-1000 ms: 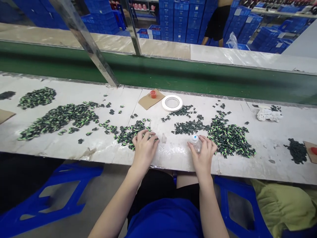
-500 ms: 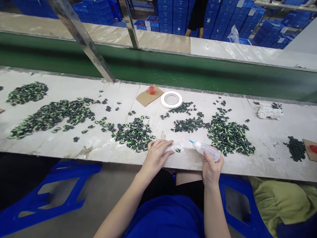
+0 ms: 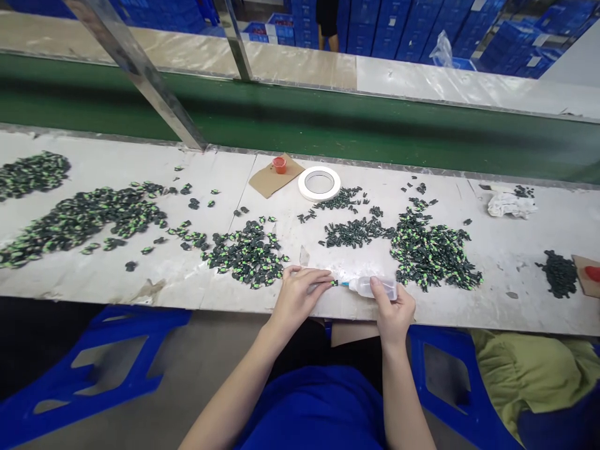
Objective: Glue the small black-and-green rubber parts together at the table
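My left hand [image 3: 302, 290] pinches a small black-and-green part [image 3: 334, 283] between thumb and fingertips, just above the table [image 3: 262, 300]. In my right hand [image 3: 396, 309] is a clear plastic squeeze bottle [image 3: 372, 287], lying nearly level, its blue tip pointing left. That tip meets or almost meets the small part; I cannot tell which. To the left of my left hand is a pile of black-and-green parts [image 3: 248, 253]. Another black-and-green pile [image 3: 431, 250] lies beyond my right hand, with small dark pieces [image 3: 356, 232] between the two piles.
Farther back lie a white tape roll [image 3: 319, 183] and a red cup [image 3: 279, 165] on cardboard [image 3: 267, 184]. A metal post [image 3: 140, 75] rises at the back edge, before a green strip [image 3: 290, 122]. Blue stools [image 3: 140, 315] stand below; a person [image 3: 327, 22] is across the way.
My right hand has brought the bottle left and levelled it, so its tip is at the small part. My left fingers now hold that part. The view has shifted slightly.
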Available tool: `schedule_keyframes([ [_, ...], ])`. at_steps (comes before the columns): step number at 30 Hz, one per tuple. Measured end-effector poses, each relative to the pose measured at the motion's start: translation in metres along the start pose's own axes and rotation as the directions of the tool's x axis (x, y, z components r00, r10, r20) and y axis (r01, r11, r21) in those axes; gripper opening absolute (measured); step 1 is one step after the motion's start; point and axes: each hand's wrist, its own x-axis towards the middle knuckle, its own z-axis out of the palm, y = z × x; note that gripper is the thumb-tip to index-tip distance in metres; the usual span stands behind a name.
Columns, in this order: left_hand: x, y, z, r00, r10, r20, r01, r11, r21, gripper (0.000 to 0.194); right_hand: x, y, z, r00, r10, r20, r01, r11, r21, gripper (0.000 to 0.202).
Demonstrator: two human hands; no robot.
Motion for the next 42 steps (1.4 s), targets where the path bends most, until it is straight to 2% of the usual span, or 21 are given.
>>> schedule_keyframes([
  [19, 0.0003, 0.0030, -0.0006, 1.000, -0.003, -0.013, 0.003, 0.999, 0.034, 0.005, 0.0007, 0.0025, 0.0025, 0.999, 0.043, 0.033, -0.045, 0.998, 0.040, 0.033],
  [24, 0.0002, 0.0039, -0.0012, 1.000, -0.012, -0.003, 0.012, 0.999, 0.040, 0.004, 0.0011, 0.0036, 0.0018, 0.998, 0.038, 0.043, -0.039, 0.999, 0.027, 0.035],
  [32, 0.0003, 0.0035, -0.0011, 1.000, -0.014, -0.005, 0.014, 0.999, 0.037, 0.004, 0.0026, 0.0010, 0.0020, 1.000, 0.015, -0.009, -0.015, 1.000, 0.027, 0.040],
  [42, 0.0007, 0.0029, 0.0008, 1.000, -0.015, -0.013, 0.015, 0.999, 0.033, 0.004, 0.0023, 0.0024, 0.0036, 1.000, 0.007, 0.022, -0.008, 1.000, 0.022, 0.039],
])
